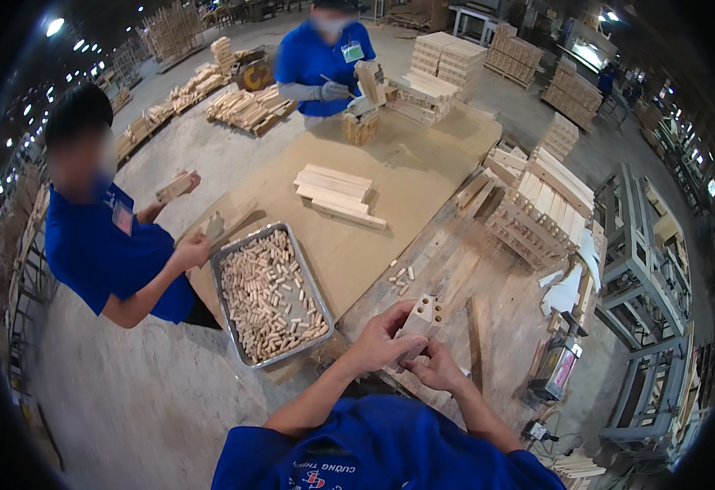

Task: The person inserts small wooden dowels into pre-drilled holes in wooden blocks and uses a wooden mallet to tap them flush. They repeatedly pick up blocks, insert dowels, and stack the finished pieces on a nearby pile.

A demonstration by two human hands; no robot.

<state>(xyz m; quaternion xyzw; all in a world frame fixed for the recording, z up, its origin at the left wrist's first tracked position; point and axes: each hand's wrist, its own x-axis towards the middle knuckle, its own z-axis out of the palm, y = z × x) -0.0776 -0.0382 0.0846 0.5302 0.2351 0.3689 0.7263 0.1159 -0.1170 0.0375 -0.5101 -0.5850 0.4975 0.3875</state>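
Note:
Over the near edge of the table, my left hand (pixel 380 341) wraps round pale wooden pieces (pixel 421 323) held upright together. Several round drilled holes show in their top ends. My right hand (pixel 439 367) closes round the lower part of the same pieces, its fingertips partly hidden behind them. How many pieces are in the grip I cannot tell. Just beyond my hands, several loose wooden dowels (pixel 402 278) lie on the tabletop. A metal tray (pixel 328 333) heaped with dowels stands to the left of my left hand.
Wooden bars (pixel 337 194) lie mid-table on brown sheeting (pixel 292 163). Stacked drilled pieces (pixel 537 212) rise at the right, near a boxy tool (pixel 555 366). One co-worker (pixel 121 237) stands left holding a wooden piece; another (pixel 325 69) works with gloves at the far end.

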